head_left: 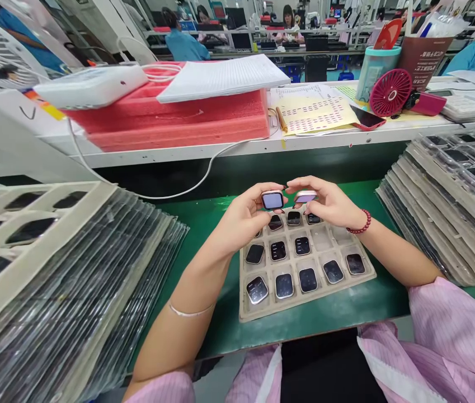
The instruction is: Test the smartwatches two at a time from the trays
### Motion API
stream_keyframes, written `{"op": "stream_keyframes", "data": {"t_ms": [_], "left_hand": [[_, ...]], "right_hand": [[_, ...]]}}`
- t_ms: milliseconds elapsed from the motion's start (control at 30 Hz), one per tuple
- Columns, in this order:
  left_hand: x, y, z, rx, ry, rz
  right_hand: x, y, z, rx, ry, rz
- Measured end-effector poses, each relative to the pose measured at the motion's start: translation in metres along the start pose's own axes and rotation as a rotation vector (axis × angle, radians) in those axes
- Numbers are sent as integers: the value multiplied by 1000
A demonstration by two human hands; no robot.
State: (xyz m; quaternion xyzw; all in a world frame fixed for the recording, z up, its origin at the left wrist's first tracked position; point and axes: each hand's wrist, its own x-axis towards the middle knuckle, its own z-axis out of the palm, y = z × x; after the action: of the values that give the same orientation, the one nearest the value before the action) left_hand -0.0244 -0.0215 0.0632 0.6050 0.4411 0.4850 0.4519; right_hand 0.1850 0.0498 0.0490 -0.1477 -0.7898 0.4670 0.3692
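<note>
Pinched in the fingers of my left hand is a watch with a lit, pale screen facing me. My right hand holds a second watch, tilted so its lit screen shows at a slant. Both watches are close together but apart, above the back edge of a beige compartment tray. Several dark-screened square watches, one of them at the front left, lie in the tray's compartments. Two compartments at the right of the back rows hold no watch.
Tall stacks of trays stand at the left and right of the green table. Behind it, a white shelf bears red foam, papers, a phone and a pink fan. People sit farther back.
</note>
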Motion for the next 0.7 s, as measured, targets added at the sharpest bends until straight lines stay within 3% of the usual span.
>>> {"op": "stream_keyframes", "data": {"t_ms": [367, 700], "left_hand": [[0, 1, 3, 48, 31, -67], [0, 0, 3, 10, 82, -37]], "right_hand": [[2, 5, -2, 159, 28, 222], [1, -3, -2, 154, 4, 201]]}}
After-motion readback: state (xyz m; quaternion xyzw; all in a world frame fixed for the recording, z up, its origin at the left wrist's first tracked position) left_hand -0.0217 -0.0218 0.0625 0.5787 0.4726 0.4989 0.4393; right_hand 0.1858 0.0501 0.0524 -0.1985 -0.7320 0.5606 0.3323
